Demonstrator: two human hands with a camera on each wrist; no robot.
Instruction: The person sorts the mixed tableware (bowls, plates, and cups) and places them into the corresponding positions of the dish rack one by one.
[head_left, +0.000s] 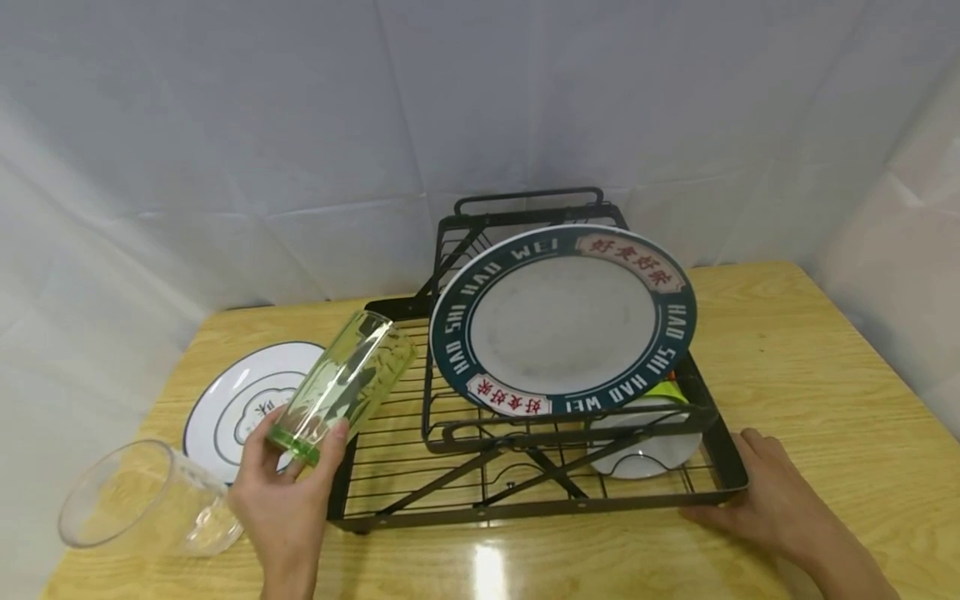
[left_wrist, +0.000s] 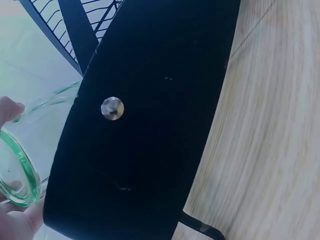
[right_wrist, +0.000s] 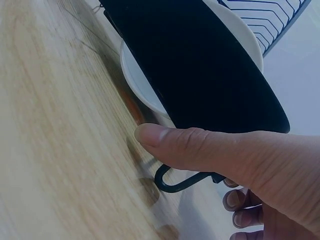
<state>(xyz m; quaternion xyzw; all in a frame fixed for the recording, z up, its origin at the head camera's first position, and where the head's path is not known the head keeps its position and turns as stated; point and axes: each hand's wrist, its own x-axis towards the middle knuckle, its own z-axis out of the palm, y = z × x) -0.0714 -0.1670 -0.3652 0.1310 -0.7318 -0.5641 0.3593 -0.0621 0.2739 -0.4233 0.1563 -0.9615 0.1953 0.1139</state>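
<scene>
My left hand [head_left: 288,492] holds a green-tinted drinking glass [head_left: 341,383] near its thick base, tilted with the rim up and right, over the left end of a black dish rack [head_left: 540,508]. In the left wrist view, the rack's dark end partly covers the glass [left_wrist: 22,165]. At the rack's front right corner, my right hand [head_left: 772,492] lies against the frame with its thumb [right_wrist: 200,145] stretched along the edge. A large plate with a dark green lettered rim [head_left: 562,325] leans on the rack's upper tier.
Below the large plate, a white dish [head_left: 645,450] and a yellow-green item [head_left: 667,392] sit in the rack. Left of the rack, a white plate [head_left: 225,400] lies on the wooden table [head_left: 795,342]. A clear plastic pitcher or cup [head_left: 135,508] lies on its side before it. White cloth [head_left: 300,125] hangs behind.
</scene>
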